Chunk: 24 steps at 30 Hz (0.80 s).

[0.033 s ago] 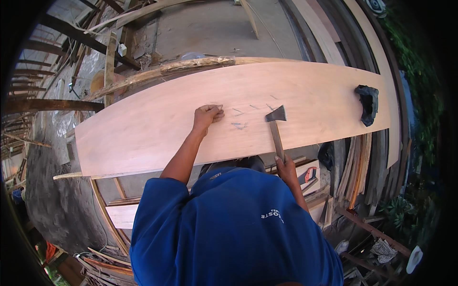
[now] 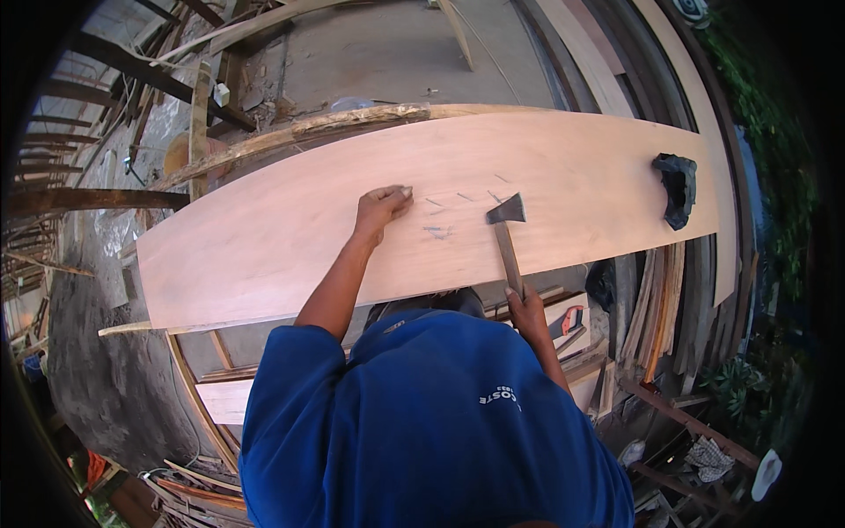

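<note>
one hammer [image 2: 507, 231] — steel head, slim wooden handle, top-heavy by the look — rests head-down on a wide plywood sheet [image 2: 264, 246]. the right hand [image 2: 528, 314] is clamped low on its handle. the left hand [image 2: 382, 209], fingers curled, pinches at loose nails [image 2: 437, 231] on the sheet. the thin sheet likely flexes — near edge overhangs, bare room leftward; a black bag [image 2: 676, 187] sits at its right end.

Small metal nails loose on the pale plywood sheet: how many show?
About 5 small metal nails, scattered between the left hand and the hammer head; a cluster nearest the board edge may hold more, too small to separate.
</note>
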Tool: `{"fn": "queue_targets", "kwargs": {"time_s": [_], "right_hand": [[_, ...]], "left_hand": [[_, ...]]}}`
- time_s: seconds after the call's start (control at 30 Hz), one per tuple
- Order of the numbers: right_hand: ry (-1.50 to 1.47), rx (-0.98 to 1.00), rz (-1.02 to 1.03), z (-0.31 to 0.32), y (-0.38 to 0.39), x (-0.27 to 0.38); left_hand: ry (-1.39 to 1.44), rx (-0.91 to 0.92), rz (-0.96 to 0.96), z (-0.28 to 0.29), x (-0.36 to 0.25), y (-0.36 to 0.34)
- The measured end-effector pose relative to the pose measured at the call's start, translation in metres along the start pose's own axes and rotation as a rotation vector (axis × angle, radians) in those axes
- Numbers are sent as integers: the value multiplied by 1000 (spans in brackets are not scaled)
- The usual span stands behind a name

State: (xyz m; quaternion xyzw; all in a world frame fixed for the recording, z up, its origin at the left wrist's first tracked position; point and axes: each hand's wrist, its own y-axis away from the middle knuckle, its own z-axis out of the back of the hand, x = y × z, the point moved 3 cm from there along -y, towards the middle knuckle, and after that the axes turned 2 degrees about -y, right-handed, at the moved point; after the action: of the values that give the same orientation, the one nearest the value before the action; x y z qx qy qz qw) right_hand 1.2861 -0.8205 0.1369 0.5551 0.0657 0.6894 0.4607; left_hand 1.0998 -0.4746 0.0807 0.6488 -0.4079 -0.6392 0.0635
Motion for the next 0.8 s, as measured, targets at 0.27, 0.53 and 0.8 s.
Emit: {"fn": "queue_targets", "kwargs": {"time_s": [0.27,0.53,0.8], "right_hand": [[83,21,89,23,-19,4],[75,3,143,37,-71,56],[193,-52,336,31,-111,139]], "left_hand": [[-409,-96,-500,-81,-49,-130],[-717,-225,-802,-123,-57,-185],[-773,-237,-1039,-123,-56,-183]]}}
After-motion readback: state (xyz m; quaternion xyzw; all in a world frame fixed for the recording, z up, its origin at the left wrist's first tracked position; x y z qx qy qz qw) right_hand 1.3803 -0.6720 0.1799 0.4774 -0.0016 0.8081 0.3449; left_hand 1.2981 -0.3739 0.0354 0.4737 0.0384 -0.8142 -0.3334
